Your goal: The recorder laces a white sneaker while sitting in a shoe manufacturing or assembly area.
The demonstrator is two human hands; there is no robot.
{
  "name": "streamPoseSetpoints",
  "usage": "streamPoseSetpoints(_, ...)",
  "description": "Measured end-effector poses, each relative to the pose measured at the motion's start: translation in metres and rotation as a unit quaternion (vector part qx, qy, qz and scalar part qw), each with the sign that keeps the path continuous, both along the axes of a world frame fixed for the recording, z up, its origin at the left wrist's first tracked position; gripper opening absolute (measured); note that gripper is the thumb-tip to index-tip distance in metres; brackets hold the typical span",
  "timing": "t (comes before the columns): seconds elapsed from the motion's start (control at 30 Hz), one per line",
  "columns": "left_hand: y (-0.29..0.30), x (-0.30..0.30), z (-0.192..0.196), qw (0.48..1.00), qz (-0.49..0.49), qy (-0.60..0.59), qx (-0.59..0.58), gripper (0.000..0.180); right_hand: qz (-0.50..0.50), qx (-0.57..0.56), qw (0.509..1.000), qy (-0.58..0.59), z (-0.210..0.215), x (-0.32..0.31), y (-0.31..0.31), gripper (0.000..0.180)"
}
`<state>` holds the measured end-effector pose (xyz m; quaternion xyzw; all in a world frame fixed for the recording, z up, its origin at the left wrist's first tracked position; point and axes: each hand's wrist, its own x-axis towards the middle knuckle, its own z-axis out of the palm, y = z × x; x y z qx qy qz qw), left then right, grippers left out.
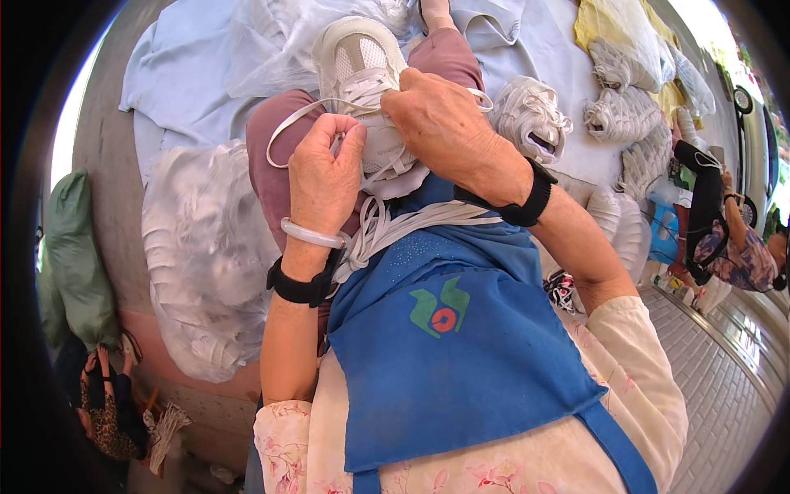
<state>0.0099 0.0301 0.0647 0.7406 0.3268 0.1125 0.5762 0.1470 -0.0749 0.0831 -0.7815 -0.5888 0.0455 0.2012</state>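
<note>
A white and pale grey sneaker rests on my lap between my knees, its toe pointing away from me. A flat white shoelace is partly threaded through its eyelets and loops out to the left. My left hand is closed in a pinch beside the shoe, at the loop's end. Over the shoe's right side, my right hand is closed on the lacing, and a bit of lace sticks out behind it. Its fingertips are partly hidden. A bunch of white laces hangs tied at my waist over a blue apron.
A laced white sneaker lies on the pale blue sheet to the right. Wrapped bundles of shoes line the far right. A large clear plastic bag lies at left, near green sacks. Other people sit at both sides.
</note>
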Motion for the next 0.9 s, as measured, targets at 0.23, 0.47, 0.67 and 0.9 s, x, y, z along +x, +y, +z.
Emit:
streamPoseSetpoints(0.23, -0.001, 0.012, -0.015, 0.982, 0.013, 0.007, 0.190, 0.012, 0.010, 0.000, 0.999, 0.052, -0.011, 0.008, 0.001, 0.006)
streamPoseSetpoints(0.47, 0.007, 0.014, -0.005, 0.954, -0.057, 0.076, 0.284, 0.009, 0.036, 0.027, 0.995, 0.089, -0.015, 0.011, 0.003, 0.008)
streamPoseSetpoints(0.67, 0.008, 0.015, -0.006, 0.954, -0.067, 0.064, 0.287, 0.010, 0.035, 0.014, 0.994, 0.102, -0.021, 0.014, 0.001, 0.008)
streamPoseSetpoints(0.9, 0.010, 0.017, -0.003, 0.940, -0.086, 0.092, 0.316, 0.010, 0.027, 0.052, 0.984, 0.169, -0.032, 0.012, -0.002, 0.010)
